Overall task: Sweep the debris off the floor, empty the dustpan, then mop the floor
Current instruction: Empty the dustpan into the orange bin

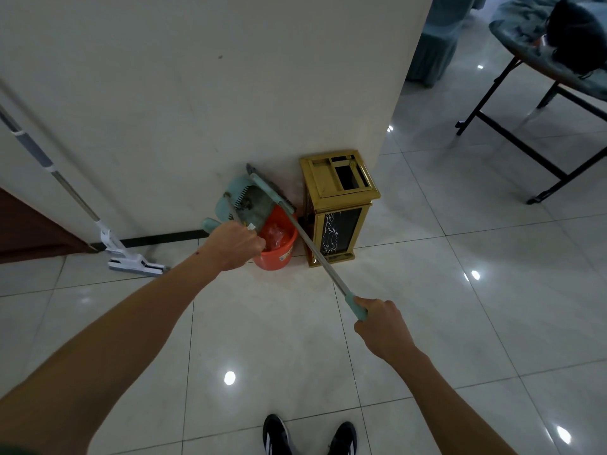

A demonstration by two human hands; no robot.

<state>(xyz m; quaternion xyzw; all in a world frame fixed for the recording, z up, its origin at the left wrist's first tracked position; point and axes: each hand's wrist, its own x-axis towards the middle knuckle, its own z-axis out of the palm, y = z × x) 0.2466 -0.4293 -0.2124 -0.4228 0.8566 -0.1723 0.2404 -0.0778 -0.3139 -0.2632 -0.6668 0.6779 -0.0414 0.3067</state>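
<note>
The left hand [235, 244] grips the pale-green plastic dustpan [244, 200] tipped over the small orange plastic bucket [279, 247], while the right hand [381, 323] clasps the green-handled broom [315, 251], its shaft slanting up-left into the pan

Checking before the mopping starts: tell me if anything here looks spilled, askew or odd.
Nothing looks spilled. The dustpan is tipped over the orange bucket, and the mop leans against the wall; both seem deliberate.
</note>
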